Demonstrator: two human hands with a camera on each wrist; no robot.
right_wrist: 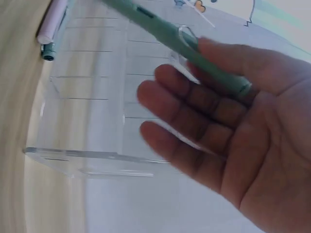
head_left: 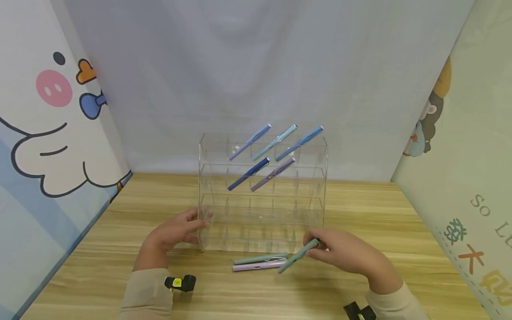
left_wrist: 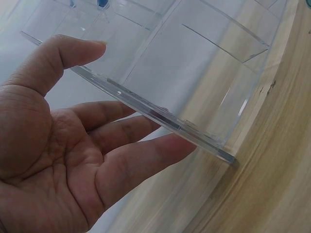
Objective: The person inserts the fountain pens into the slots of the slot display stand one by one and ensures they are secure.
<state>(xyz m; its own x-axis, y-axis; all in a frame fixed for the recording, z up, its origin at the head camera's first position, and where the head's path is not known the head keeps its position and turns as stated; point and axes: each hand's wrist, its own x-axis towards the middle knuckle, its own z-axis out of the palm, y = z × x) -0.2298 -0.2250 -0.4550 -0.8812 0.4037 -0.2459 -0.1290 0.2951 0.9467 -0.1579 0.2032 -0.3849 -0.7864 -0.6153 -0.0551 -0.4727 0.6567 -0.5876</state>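
Note:
A clear acrylic pen rack [head_left: 262, 216] with stepped rows of slots stands on the table. At its left side my left hand [head_left: 178, 231] grips the side panel [left_wrist: 160, 120], thumb over one face and fingers against the other. My right hand [head_left: 340, 251] pinches a green fountain pen [head_left: 298, 256] by its capped end between thumb and index finger, in front of the rack's lower right corner. The other right fingers [right_wrist: 163, 104] are loosely bent. Near the held pen's lower end lie another green pen [head_left: 256, 259] and a pink pen [head_left: 256, 266].
In the top row lean a lavender pen [head_left: 250, 142], a pale aqua pen [head_left: 276, 142] and a blue pen [head_left: 300, 143]. One row down are a dark blue pen [head_left: 248, 174] and a purple pen [head_left: 274, 174]. A pale curtain [head_left: 256, 66] hangs behind the wooden table [head_left: 100, 266].

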